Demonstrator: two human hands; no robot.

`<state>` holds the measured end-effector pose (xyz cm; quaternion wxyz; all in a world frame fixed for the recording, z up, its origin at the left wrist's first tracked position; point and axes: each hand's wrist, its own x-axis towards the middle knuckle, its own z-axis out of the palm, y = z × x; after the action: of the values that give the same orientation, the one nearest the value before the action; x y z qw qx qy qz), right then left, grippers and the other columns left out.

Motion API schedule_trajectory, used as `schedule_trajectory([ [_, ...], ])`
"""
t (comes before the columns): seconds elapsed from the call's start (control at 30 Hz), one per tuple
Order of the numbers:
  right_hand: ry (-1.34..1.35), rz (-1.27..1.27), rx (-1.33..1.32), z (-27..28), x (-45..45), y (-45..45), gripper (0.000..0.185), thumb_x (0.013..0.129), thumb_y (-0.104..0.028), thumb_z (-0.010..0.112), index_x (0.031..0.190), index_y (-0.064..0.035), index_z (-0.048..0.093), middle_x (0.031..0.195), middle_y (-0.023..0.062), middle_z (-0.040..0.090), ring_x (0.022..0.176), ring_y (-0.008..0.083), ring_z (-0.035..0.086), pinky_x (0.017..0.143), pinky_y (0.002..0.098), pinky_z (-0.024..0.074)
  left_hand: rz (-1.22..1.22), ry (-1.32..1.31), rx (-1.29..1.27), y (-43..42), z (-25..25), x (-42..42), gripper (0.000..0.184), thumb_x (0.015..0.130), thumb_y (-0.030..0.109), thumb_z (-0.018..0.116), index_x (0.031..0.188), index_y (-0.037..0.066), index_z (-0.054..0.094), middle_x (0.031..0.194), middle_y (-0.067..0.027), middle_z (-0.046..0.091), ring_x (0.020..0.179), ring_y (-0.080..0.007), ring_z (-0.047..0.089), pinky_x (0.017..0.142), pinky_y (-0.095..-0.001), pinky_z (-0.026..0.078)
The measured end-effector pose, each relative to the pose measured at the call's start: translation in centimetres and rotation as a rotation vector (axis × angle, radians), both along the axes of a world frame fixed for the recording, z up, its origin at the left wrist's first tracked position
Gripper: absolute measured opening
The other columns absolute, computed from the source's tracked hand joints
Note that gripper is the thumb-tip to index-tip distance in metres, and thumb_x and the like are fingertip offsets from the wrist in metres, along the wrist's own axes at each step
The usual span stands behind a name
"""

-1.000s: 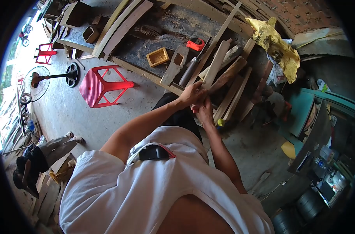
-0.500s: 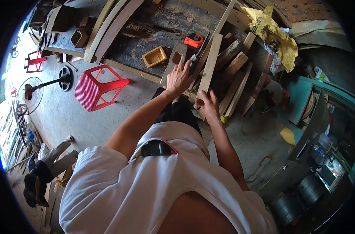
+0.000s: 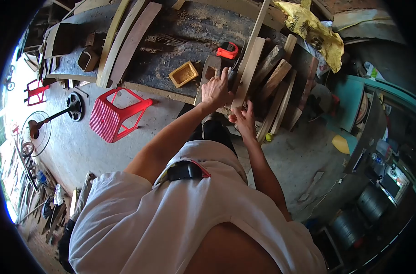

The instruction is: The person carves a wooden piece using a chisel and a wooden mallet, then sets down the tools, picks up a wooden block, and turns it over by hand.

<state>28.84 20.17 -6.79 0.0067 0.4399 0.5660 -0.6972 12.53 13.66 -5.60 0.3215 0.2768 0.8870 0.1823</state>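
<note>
My left hand is over the bench edge, its fingers closed around a dark-handled tool that they partly hide. Beside it lies a wooden block with a square hole. My right hand is at the near end of a pale plank, index finger raised and fingers apart. The plank rests on the bench next to a long thin strip. Several rough wood pieces lie to its right. A red tape measure and a small yellow wooden box are farther left.
A pink-striped stool stands left of the bench, with a fan beyond it. Long boards lie at the bench's left. A yellow sack is at the back right, near a green cabinet.
My left hand has come back and down from its outstretched reach and closed at the tool. My right hand's fingers have loosened from the plank's end. The person at lower left is now mostly hidden.
</note>
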Motion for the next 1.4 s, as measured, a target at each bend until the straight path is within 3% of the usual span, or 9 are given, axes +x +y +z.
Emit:
schedule_trajectory([
  [0.2, -0.034, -0.029, 0.091, -0.7, -0.1, -0.6, 0.061, 0.100, -0.022, 0.059, 0.149, -0.0043, 0.027, 0.095, 0.0140, 0.065, 0.072, 0.0147, 0.067, 0.062, 0.0265, 0.0567, 0.153, -0.187, 0.044, -0.5, -1.7, -1.7, 0.085, 0.069, 0.040, 0.077, 0.140, 0.013, 0.038, 0.107, -0.0213, 0.069, 0.100, -0.0394, 0.067, 0.087, -0.0476, 0.053],
  [0.3, -0.025, 0.029, 0.146, -1.2, -0.6, -1.1, 0.062, 0.101, -0.020, 0.058, 0.151, -0.0074, 0.023, 0.103, 0.0139, 0.066, 0.077, 0.0159, 0.067, 0.067, 0.0279, 0.0569, 0.108, -0.320, 0.137, -1.2, -2.5, -2.9, 0.074, 0.068, 0.041, 0.077, 0.130, 0.006, 0.057, 0.110, -0.0205, 0.069, 0.102, -0.0380, 0.066, 0.092, -0.0445, 0.051],
  [0.43, -0.047, 0.100, 0.267, -0.8, -1.0, -1.7, 0.062, 0.101, -0.022, 0.057, 0.151, -0.0074, 0.024, 0.103, 0.0133, 0.065, 0.080, 0.0167, 0.068, 0.069, 0.0291, 0.0574, 0.008, -0.196, 0.195, -1.4, -2.5, -2.4, 0.072, 0.072, 0.040, 0.074, 0.131, 0.003, 0.053, 0.112, -0.0227, 0.067, 0.106, -0.0392, 0.064, 0.092, -0.0464, 0.051],
  [0.53, -0.075, 0.160, 0.409, -0.9, -0.9, -1.9, 0.061, 0.101, -0.023, 0.057, 0.151, -0.0083, 0.026, 0.105, 0.0124, 0.064, 0.081, 0.0172, 0.068, 0.067, 0.0300, 0.0568, -0.089, -0.151, 0.153, -2.2, -2.6, -2.0, 0.061, 0.084, 0.028, 0.066, 0.138, 0.006, 0.048, 0.130, -0.0178, 0.056, 0.123, -0.0359, 0.053, 0.099, -0.0467, 0.047],
  [0.63, -0.192, 0.132, 0.452, -0.1, -0.8, -2.3, 0.054, 0.099, -0.024, 0.058, 0.147, -0.0083, 0.037, 0.110, 0.0179, 0.061, 0.085, 0.0250, 0.068, 0.078, 0.0388, 0.0538, -0.156, -0.053, 0.336, -4.1, -2.1, -2.3, 0.056, 0.086, 0.025, 0.066, 0.137, 0.008, 0.049, 0.130, -0.0137, 0.049, 0.118, -0.0347, 0.051, 0.099, -0.0456, 0.045],
  [0.87, -0.202, 0.165, 0.624, 0.3, -1.7, -2.7, 0.053, 0.100, -0.024, 0.056, 0.147, -0.0111, 0.036, 0.123, 0.0197, 0.052, 0.092, 0.0270, 0.064, 0.081, 0.0388, 0.0529, 0.035, 0.420, 0.185, -11.0, -3.0, -6.2, 0.081, 0.073, 0.031, 0.078, 0.143, 0.012, 0.042, 0.139, -0.0128, 0.042, 0.125, -0.0336, 0.041, 0.108, -0.0474, 0.031],
  [0.9, -0.216, 0.164, 0.615, 0.6, -1.8, -2.8, 0.054, 0.099, -0.022, 0.056, 0.147, -0.0121, 0.035, 0.126, 0.0196, 0.048, 0.094, 0.0270, 0.063, 0.082, 0.0397, 0.0525, 0.034, 0.448, 0.211, -11.7, -3.7, -6.8, 0.089, 0.069, 0.025, 0.082, 0.146, 0.014, 0.038, 0.129, -0.0137, 0.048, 0.122, -0.0353, 0.043, 0.109, -0.0480, 0.031],
  [1.3, -0.220, 0.105, 0.751, 2.2, 1.1, -4.6, 0.055, 0.096, -0.016, 0.060, 0.146, -0.0117, 0.038, 0.127, 0.0186, 0.044, 0.103, 0.0310, 0.060, 0.085, 0.0402, 0.0550, -0.070, 0.303, 0.121, -12.0, -5.3, -8.4, 0.082, 0.071, 0.014, 0.074, 0.145, 0.017, 0.041, 0.134, -0.0129, 0.045, 0.126, -0.0358, 0.041, 0.111, -0.0491, 0.029],
  [1.4, -0.257, 0.074, 0.782, 2.4, 3.5, -5.6, 0.054, 0.095, -0.018, 0.061, 0.145, -0.0111, 0.040, 0.125, 0.0182, 0.045, 0.101, 0.0309, 0.059, 0.083, 0.0401, 0.0546, -0.080, 0.457, 0.210, -11.7, -5.1, -7.0, 0.084, 0.071, 0.015, 0.075, 0.147, 0.019, 0.040, 0.138, -0.0149, 0.042, 0.130, -0.0375, 0.038, 0.112, -0.0503, 0.028],
])
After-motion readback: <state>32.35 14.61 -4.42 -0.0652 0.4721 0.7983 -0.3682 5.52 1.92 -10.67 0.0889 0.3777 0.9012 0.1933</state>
